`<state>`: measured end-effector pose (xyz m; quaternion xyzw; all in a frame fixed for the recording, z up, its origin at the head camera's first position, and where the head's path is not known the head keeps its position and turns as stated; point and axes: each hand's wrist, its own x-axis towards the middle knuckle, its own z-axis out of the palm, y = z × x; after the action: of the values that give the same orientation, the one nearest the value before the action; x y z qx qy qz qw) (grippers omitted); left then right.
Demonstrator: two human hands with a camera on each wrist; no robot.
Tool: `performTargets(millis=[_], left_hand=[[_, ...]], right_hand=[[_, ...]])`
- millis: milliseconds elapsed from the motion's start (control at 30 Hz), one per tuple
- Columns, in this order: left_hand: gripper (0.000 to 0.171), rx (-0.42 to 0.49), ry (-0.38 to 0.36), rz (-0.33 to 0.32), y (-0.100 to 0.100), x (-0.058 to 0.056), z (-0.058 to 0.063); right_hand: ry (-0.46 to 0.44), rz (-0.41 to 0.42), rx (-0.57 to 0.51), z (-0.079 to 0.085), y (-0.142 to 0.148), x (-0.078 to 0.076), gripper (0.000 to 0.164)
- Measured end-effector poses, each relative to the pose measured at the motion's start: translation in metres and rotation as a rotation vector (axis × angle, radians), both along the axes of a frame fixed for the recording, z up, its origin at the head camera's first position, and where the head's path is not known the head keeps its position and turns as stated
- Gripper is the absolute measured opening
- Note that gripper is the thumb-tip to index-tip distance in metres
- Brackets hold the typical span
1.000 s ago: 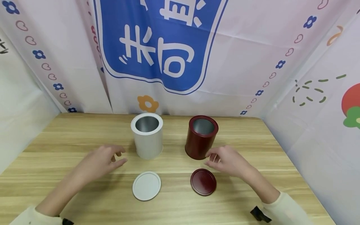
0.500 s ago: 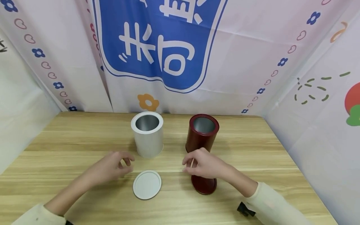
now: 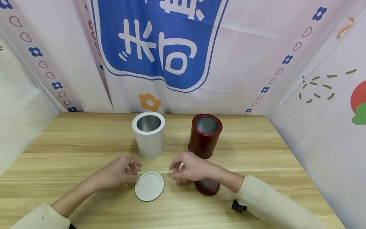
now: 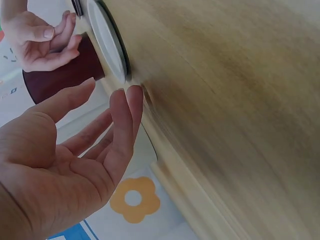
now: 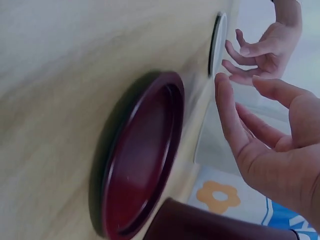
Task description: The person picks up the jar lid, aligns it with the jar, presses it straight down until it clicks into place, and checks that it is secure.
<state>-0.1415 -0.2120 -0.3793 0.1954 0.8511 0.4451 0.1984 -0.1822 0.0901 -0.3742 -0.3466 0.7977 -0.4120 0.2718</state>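
Observation:
A round white lid (image 3: 149,186) lies on the table, between my two hands in the head view. At its left edge is my left hand (image 3: 121,172), fingers loosely bent and nothing held. To the lid's right my right hand (image 3: 190,167) hovers with thumb and fingers apart, also holding nothing. Its wrist partly covers a dark red lid (image 3: 207,187), which shows whole in the right wrist view (image 5: 142,157). Behind the hands stand an uncovered white can (image 3: 150,140) and an uncovered dark red can (image 3: 203,140), both with grey metal insides.
The wooden table (image 3: 94,130) runs back to a printed cloth backdrop (image 3: 234,63) with a blue sign and flowers. More cloth hangs along the left and right sides. Cream sleeves (image 3: 274,200) cover the forearms, a black bow on the right one.
Both hands have moved toward the white lid: the left rightward and nearer the body, the right leftward past the dark red can and over the red lid. Cans and lids stay put.

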Motion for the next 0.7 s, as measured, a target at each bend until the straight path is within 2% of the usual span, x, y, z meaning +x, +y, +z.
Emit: performTargets(millis=[100, 367, 567, 700], left_hand=[[0.042, 0.029, -0.041, -0.008, 0.0, 0.001, 0.001], [0.05, 0.08, -0.133, 0.007, 0.0, 0.003, 0.002], [0.062, 0.123, -0.204, 0.047, 0.0, 0.005, 0.001], [0.068, 0.139, -0.239, 0.086, 0.002, 0.006, 0.001]], right_hand=[[-0.114, -0.02, -0.02, -0.002, -0.005, 0.002, 0.028], [-0.338, -0.091, -0.088, -0.007, -0.015, 0.008, 0.039], [-0.515, -0.133, -0.141, -0.009, -0.018, 0.008, 0.04], [-0.6, -0.144, -0.177, -0.012, -0.018, 0.006, 0.041]])
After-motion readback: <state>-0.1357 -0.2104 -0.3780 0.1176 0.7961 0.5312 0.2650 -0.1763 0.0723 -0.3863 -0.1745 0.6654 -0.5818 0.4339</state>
